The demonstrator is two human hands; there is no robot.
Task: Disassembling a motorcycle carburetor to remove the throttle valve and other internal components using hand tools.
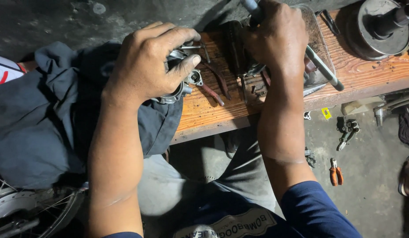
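Left hand [147, 61] palm down, fingers clamped over a metal carburetor [187, 79] at the wooden desk [367, 72] edge; right hand [275, 37] fisted around a tool handle [253, 11], tip hidden; red-handled pliers [215, 83] between the hands

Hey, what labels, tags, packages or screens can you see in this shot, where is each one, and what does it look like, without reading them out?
Yellow tag: on the grey floor just below the wooden bench's front edge, right of the right hand's forearm; small, roughly square, bright yellow with dark marks.
Printed patch: on the person's clothing at bottom centre; curved cream-coloured banner with dark lettering.
No packages or screens in view.
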